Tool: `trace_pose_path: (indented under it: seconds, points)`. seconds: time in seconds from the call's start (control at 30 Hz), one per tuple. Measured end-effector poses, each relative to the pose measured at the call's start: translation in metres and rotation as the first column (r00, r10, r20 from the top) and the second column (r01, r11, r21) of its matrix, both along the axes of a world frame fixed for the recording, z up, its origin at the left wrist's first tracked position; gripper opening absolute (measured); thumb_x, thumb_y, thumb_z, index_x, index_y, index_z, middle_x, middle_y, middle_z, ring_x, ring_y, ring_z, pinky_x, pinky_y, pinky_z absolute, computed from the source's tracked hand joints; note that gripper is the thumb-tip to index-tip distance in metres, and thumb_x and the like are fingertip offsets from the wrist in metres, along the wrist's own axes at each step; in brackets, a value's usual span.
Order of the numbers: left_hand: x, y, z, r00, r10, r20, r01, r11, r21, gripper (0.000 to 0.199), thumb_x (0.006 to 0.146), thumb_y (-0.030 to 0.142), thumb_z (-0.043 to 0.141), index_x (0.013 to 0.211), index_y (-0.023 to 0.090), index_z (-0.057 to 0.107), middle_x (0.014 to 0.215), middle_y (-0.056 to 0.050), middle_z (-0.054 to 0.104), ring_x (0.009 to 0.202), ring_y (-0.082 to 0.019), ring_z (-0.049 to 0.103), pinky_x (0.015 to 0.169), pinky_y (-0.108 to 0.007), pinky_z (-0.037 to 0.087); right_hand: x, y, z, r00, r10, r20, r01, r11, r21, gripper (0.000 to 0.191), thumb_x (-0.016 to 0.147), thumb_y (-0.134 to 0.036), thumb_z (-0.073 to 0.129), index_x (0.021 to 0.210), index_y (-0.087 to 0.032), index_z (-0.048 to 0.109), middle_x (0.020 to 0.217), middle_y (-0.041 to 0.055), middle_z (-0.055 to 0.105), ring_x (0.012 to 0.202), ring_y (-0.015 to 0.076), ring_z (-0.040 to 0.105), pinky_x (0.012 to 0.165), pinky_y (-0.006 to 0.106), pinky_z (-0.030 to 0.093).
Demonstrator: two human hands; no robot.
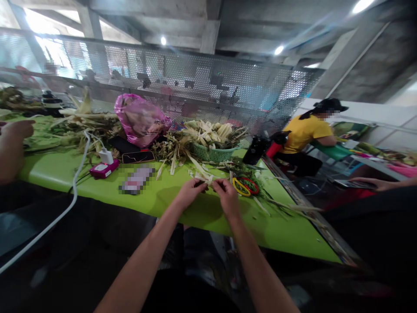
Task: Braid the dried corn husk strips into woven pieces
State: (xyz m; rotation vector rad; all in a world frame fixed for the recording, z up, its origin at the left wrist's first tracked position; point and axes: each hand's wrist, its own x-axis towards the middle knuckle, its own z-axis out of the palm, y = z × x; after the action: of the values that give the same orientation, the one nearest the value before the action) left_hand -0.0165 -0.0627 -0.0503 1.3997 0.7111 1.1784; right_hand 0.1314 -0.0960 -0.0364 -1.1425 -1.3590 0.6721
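Note:
My left hand [190, 192] and my right hand [227, 197] meet above the front of the green table [163, 198]. The fingers of both are closed in a pinch on a pale corn husk [209, 178], which looks folded or bunched between them. Just right of my right hand lie scissors with yellow and red handles [241, 187]; their blades are hidden. Behind my hands, a long loose husk strip [196, 164] runs back toward a light green basket [216, 153] heaped with cut husks [211, 134].
A pink plastic bag [140, 121], a purple power socket [104, 168] with a white cable [75, 187], and phones lie left. A dark bottle [256, 150] stands right. Leaf scraps [276, 204] litter the right side. Another person's hand [18, 128] is far left; a person in yellow [302, 132] sits beyond.

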Motion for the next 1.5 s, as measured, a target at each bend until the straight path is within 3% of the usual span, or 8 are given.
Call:
trace_pose_path:
  seconds: [0.2,0.53,0.73,0.9,1.03,1.17,1.3,1.5]
  points:
    - [0.0,-0.004,0.002,0.99,-0.042,-0.134,0.058,0.991,0.119,0.022,0.077,0.034,0.059,0.085,0.015,0.067,0.069,-0.001,0.06,0.061,-0.011,0.047,0.059,-0.023,0.039,0.002,0.004,-0.004,0.996,0.017,-0.086,-0.02,0.999,-0.042,0.029,0.072,-0.046,0.067,0.08,-0.019,0.062,0.072,-0.0004,0.058,0.066,0.0143,0.052,0.065,0.028,0.042]
    - [0.004,-0.007,0.005,0.975,-0.19,-0.111,0.201,0.974,0.102,0.028,0.073,0.04,0.064,0.084,0.016,0.07,0.07,-0.001,0.062,0.061,-0.011,0.047,0.061,-0.023,0.041,0.004,0.003,-0.001,0.988,-0.052,-0.148,0.053,0.999,0.005,0.022,0.072,-0.04,0.066,0.074,-0.02,0.056,0.069,-0.0017,0.052,0.066,0.0138,0.048,0.067,0.028,0.041]
    - [0.005,-0.008,0.006,0.974,-0.148,-0.168,0.17,0.978,0.123,0.021,0.076,0.035,0.06,0.074,0.015,0.067,0.057,0.001,0.055,0.052,-0.011,0.044,0.053,-0.023,0.039,0.007,0.006,-0.003,0.982,-0.107,-0.158,0.113,0.993,0.029,0.019,0.073,-0.036,0.065,0.078,-0.021,0.055,0.074,-0.0013,0.052,0.069,0.0139,0.048,0.069,0.029,0.041]
    - [0.005,-0.007,0.003,0.973,-0.046,-0.225,0.1,0.967,0.236,0.015,0.079,0.023,0.053,0.078,0.017,0.067,0.072,-0.002,0.065,0.075,-0.017,0.057,0.077,-0.029,0.045,0.009,0.003,0.003,0.983,-0.149,0.106,0.137,0.984,0.115,0.038,0.074,-0.039,0.066,0.109,-0.027,0.059,0.113,0.005,0.054,0.101,0.0215,0.05,0.088,0.038,0.039]
    - [0.006,-0.004,-0.002,0.966,-0.018,-0.256,0.084,0.964,0.251,0.016,0.079,0.024,0.051,0.078,0.017,0.066,0.077,-0.004,0.066,0.075,-0.019,0.057,0.075,-0.03,0.044,0.007,0.001,0.005,0.952,-0.047,0.304,-0.006,0.985,0.17,0.015,0.079,-0.036,0.064,0.088,-0.025,0.068,0.108,0.0058,0.057,0.108,0.0235,0.051,0.1,0.043,0.032]
    - [0.007,-0.005,-0.004,0.964,-0.059,-0.258,0.124,0.962,0.244,0.017,0.08,0.025,0.051,0.076,0.018,0.065,0.073,-0.002,0.063,0.073,-0.018,0.054,0.073,-0.028,0.042,0.007,0.003,0.001,0.97,-0.043,0.24,0.003,0.986,0.164,0.01,0.076,-0.033,0.067,0.078,-0.024,0.066,0.103,0.0038,0.061,0.102,0.0219,0.055,0.096,0.042,0.035]
    - [0.007,-0.007,-0.002,0.925,-0.073,-0.374,0.181,0.948,0.262,0.018,0.08,0.024,0.048,0.078,0.015,0.063,0.074,-0.002,0.061,0.073,-0.016,0.051,0.073,-0.028,0.041,0.01,0.007,-0.005,0.991,-0.032,0.131,0.014,0.991,0.135,0.012,0.075,-0.034,0.067,0.076,-0.023,0.063,0.095,0.0024,0.063,0.095,0.0206,0.057,0.088,0.038,0.04]
    - [0.008,-0.013,0.005,0.891,-0.085,-0.446,0.23,0.932,0.281,0.018,0.079,0.026,0.048,0.077,0.015,0.062,0.076,-0.002,0.059,0.075,-0.016,0.051,0.072,-0.028,0.04,0.013,0.009,-0.011,0.994,-0.106,0.001,0.105,0.99,0.094,0.014,0.071,-0.036,0.07,0.076,-0.024,0.065,0.089,0.0016,0.063,0.08,0.0178,0.058,0.073,0.032,0.044]
